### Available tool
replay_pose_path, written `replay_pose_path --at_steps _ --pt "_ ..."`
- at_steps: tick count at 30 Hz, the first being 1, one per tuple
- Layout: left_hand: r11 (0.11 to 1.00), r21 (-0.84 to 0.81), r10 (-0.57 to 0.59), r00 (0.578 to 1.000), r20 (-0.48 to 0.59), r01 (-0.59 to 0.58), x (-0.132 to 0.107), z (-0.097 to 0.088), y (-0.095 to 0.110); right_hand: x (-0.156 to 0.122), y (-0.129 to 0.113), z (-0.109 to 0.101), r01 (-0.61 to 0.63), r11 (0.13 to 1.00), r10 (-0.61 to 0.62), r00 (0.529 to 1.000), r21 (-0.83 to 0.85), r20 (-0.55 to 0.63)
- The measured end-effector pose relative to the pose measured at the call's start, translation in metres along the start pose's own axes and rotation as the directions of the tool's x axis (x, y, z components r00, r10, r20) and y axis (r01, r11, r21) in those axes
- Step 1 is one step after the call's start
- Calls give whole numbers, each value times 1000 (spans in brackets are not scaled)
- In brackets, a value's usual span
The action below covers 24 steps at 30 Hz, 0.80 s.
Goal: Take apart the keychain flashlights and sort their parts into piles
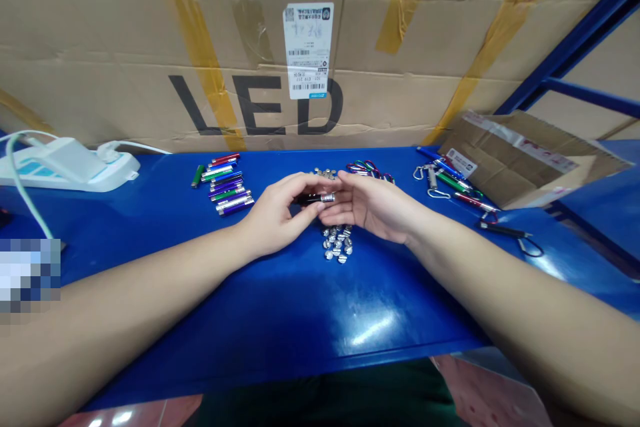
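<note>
My left hand and my right hand meet over the middle of the blue table. Between their fingertips they hold a small black flashlight tube with a silver end, lying sideways. Both hands are closed on it in a pinch. Just below the hands lies a pile of several small silver caps. A few more silver parts sit just behind the hands.
A row of several coloured flashlight tubes lies to the left. Coloured carabiner clips and finished keychain lights lie to the right, beside an open cardboard box. A white power strip sits far left. A large "LED" carton walls the back.
</note>
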<state>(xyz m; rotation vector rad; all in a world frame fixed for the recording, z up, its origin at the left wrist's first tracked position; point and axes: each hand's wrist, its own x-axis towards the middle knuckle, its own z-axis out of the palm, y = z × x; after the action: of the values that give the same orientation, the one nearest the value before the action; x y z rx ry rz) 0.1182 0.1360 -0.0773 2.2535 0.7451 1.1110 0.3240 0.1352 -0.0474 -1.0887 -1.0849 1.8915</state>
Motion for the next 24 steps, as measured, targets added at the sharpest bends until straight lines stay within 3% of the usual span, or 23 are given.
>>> replay_pose_path --at_steps 3,7,14,19,22,24 --pt "999 41 10 999 -36 -8 1 1 4 0 -1 6 -126 985 115 989 118 91" --pt "997 68 45 998 -39 -43 1 1 7 1 2 6 -178 966 147 975 186 169" --pt "864 364 337 937 96 -348 10 -9 11 4 6 4 -179 954 144 977 239 154" --pt "866 397 295 952 82 -303 11 -12 15 1 4 6 -171 959 139 979 225 152" --pt "888 391 282 958 -45 -243 10 -12 14 1 -1 1 -154 977 131 979 145 154" --pt "913 368 242 961 -135 -178 9 -12 11 2 -5 -7 -80 997 77 990 19 122"
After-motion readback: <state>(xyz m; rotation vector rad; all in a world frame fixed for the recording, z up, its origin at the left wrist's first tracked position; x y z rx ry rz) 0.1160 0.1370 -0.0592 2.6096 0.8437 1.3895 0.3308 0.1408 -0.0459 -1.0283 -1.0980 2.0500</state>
